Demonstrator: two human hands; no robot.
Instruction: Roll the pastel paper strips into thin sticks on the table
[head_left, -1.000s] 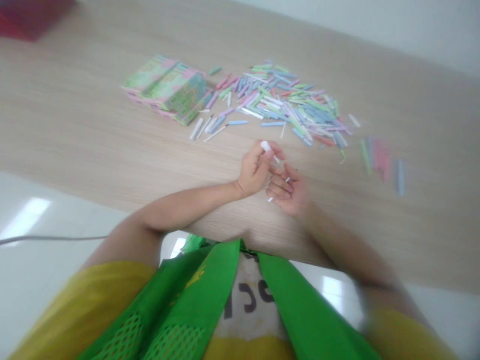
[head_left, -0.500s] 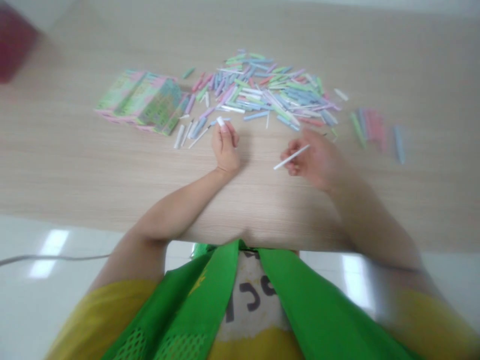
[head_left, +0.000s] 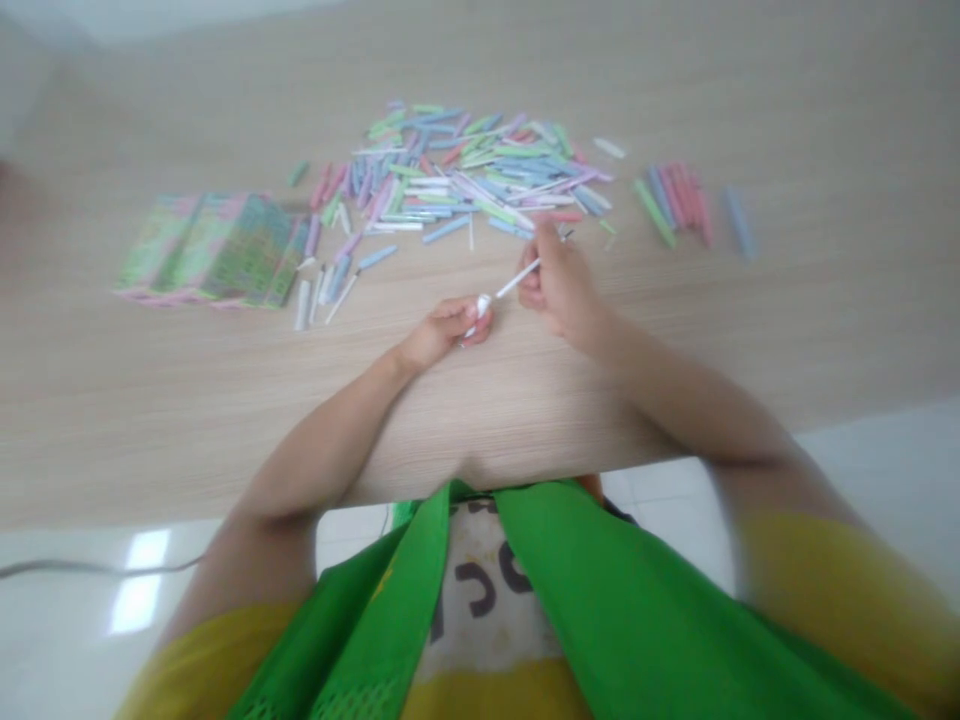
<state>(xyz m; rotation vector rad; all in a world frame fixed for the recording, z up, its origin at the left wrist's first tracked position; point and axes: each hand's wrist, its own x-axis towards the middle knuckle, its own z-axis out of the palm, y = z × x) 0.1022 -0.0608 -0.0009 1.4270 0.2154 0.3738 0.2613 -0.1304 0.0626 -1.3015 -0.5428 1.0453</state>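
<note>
My left hand (head_left: pixel 439 330) is closed around a short white pen barrel (head_left: pixel 482 305), its end poking out past the thumb. Between the fingers of my right hand (head_left: pixel 568 290) is a thin white pen refill (head_left: pixel 517 279), slanting down to the left. The refill's lower tip is right at the barrel's end; blur hides whether it has entered. Just beyond both hands lies a heap of pastel pen parts (head_left: pixel 450 185) in blue, green, pink, purple and white.
Green-and-pink patterned boxes (head_left: pixel 214 250) lie on the left of the wooden table (head_left: pixel 150 400). Beside them are loose white and blue pen parts (head_left: pixel 302 305). To the right, a row of pink pen pieces (head_left: pixel 686 200) lies near a lone blue piece (head_left: pixel 741 222).
My hands have come closer together, bringing the refill's tip to the white barrel. The left wrist has turned so the barrel points right. The camera view has shifted and tilted.
</note>
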